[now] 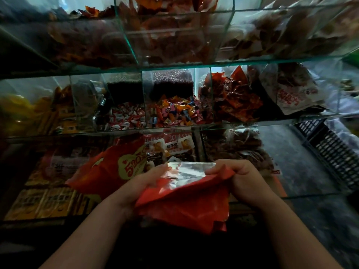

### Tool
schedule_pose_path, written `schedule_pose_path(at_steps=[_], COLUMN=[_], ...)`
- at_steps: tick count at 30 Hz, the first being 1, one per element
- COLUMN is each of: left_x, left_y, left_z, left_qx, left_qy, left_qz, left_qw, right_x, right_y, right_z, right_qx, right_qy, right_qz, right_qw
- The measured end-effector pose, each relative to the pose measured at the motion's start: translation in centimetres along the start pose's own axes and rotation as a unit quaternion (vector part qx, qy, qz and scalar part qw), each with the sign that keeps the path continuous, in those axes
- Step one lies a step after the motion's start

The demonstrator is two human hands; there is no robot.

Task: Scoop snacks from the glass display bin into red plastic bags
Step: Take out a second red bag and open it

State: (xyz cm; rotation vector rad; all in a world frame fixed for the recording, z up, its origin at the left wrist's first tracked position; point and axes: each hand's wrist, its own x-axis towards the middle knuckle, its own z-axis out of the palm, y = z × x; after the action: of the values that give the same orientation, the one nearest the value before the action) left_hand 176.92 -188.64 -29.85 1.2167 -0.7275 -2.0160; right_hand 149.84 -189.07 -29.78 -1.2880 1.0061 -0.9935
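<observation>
Left hand (155, 178), right hand (240, 174) each pinch red bag (182, 208) rim, mouth half open (silver lining showing). Risk: slick film slips free, mouth collapses, snacks (171, 113) spill outside.

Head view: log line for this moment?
left hand: holds red bag mouth | right hand: pinches mouth | mouth: open, silver lining

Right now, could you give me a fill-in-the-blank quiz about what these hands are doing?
The left hand and right hand hold open a bag coloured ___ outside.
Its inner lining is ___.
The plastic crate at far right is ___.
Missing words: red; silver; black.
</observation>
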Motion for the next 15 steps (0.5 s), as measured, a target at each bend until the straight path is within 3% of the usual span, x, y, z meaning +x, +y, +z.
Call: schedule_pose_path(at_steps=[2, 4, 6, 8, 10, 13, 15], left_x=[-0.5, -0.7, -0.6, -0.4, 0.1, 1.8, 3.2], left_y=[-0.2, -0.3, 0.0, 0.6, 0.8, 0.3, -0.2], left_z=[0.2, 0.1, -0.1, 0.1, 0.8, 2.6, 4.0], left_qx=[0.072, 0.124, 0.178, 0.274, 0.315, 0.287, 0.234], left_qy=[-0.059, -0.068, -0.023, -0.002, 0.014, 0.118, 0.151], left_qz=[-0.054, -0.019, 0.06, 0.134, 0.186, 0.261, 0.288], left_qw=[0.994, 0.99, 0.982, 0.952, 0.93, 0.914, 0.916], right_x=[0.0, 0.0, -0.3, -0.9, -0.9, -0.6, -0.6], right_y=[-0.2, -0.3, -0.6, -0.7, -0.7, -0.6, -0.2], right_z=[-0.1, -0.9, -2.6, -4.5, -5.1, -3.7, -2.6], right_qx=[-0.036, -0.073, -0.074, 0.015, 0.122, 0.057, 0.08], right_qy=[0.008, -0.016, -0.135, -0.246, -0.195, 0.039, 0.04], right_qz=[-0.057, -0.079, -0.012, 0.083, 0.131, 0.121, 0.12], right_qw=[0.998, 0.994, 0.988, 0.966, 0.964, 0.99, 0.989])
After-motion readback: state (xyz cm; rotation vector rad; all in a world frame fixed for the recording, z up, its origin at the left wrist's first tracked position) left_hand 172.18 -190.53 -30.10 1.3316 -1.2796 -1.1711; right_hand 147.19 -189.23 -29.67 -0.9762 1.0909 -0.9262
